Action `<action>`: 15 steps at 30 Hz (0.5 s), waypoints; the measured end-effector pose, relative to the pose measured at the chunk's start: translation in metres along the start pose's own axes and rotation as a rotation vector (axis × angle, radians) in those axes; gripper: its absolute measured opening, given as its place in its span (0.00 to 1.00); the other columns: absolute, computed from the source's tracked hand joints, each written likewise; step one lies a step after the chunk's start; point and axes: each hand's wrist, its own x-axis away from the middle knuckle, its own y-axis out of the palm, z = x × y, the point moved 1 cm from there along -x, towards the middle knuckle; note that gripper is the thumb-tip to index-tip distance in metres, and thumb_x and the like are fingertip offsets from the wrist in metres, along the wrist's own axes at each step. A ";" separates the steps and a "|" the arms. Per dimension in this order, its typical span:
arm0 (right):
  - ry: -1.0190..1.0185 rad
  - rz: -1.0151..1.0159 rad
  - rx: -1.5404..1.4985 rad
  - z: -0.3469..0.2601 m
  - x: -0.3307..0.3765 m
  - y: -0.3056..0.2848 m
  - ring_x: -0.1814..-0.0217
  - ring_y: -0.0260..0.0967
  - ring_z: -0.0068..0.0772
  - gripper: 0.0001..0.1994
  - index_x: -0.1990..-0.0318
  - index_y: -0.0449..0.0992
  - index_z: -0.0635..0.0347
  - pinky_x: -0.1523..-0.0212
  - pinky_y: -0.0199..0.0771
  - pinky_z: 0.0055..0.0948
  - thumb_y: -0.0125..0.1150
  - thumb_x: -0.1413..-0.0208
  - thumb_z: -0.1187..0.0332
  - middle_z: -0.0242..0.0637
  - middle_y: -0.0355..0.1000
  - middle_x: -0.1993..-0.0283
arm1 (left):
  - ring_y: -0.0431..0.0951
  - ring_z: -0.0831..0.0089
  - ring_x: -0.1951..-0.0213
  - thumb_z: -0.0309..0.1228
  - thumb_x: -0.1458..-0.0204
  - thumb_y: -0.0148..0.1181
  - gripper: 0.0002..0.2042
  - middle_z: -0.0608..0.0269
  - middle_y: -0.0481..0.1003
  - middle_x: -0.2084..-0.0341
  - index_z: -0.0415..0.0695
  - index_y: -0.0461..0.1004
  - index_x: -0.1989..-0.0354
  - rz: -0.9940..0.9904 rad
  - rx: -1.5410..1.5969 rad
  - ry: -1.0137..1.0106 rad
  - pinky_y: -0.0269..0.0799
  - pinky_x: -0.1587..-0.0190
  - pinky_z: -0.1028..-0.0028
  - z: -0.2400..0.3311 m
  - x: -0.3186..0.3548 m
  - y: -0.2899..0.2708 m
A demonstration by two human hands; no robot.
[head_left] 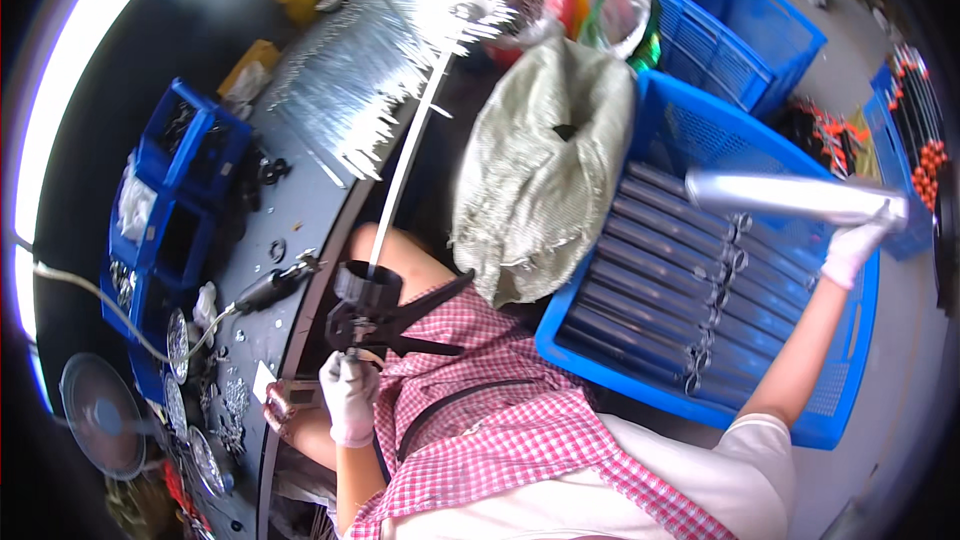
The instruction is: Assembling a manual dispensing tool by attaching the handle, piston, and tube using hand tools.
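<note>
1. Right hand (852,248), gloved, was clamped on the end of a long shiny grey metal tube (790,196), right of frame above the blue plastic crate (850,380).
2. Left hand (348,395) gripped a black plier-like tool (385,320) at lower centre.
3. Tube looked stiff, slick and probably lightish; I'd grab nearer its middle.

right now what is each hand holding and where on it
The right hand grips a metal tube at its near end, above the blue crate. The left hand holds a black tool from below.

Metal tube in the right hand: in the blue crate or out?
Out. The right hand holds the metal tube above the blue crate, clear of the tubes lying inside.
</note>
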 end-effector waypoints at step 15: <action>0.340 -0.327 -0.492 0.033 -0.042 0.373 0.55 0.71 0.46 0.25 0.54 0.69 0.53 0.51 0.72 0.53 0.54 0.49 0.42 0.43 0.73 0.57 | 0.62 0.84 0.87 0.50 0.46 0.60 0.23 0.72 0.66 0.89 0.38 0.75 0.73 -0.118 -0.001 0.141 0.55 0.85 0.80 -0.016 0.026 -0.051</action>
